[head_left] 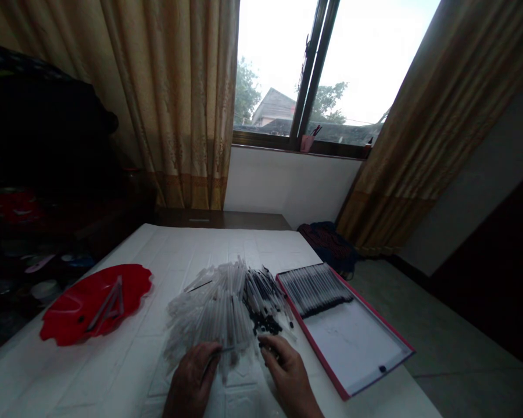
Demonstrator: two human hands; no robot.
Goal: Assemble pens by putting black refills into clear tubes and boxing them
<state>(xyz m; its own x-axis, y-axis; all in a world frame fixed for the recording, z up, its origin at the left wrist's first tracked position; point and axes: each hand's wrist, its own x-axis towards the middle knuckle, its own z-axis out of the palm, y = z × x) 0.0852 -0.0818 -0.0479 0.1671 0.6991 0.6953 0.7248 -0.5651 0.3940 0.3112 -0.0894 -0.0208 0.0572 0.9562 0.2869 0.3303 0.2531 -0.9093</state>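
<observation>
My left hand (195, 373) is closed, pinching a thin clear pen tube (233, 349) that points right. Opposite it, my right hand (285, 367) is closed with its thumb and fingers around a small black cap; how many it holds is hidden. Beyond both hands spreads a large heap of clear plastic pen tubes (215, 302). To the heap's right lie several dark-tipped pens (264, 290), with loose small black caps (265, 324) just past my right fingertips. A shallow red-edged box lid (344, 345) holds a row of black-capped pens (316, 288) at its far end.
At the left of the white table (126, 371) sits a red wavy-edged dish (65, 310) with clear plastic pieces in it. One black cap (382, 369) lies in the box lid's near corner. A window, curtains and dark cloth (326, 241) are beyond the table.
</observation>
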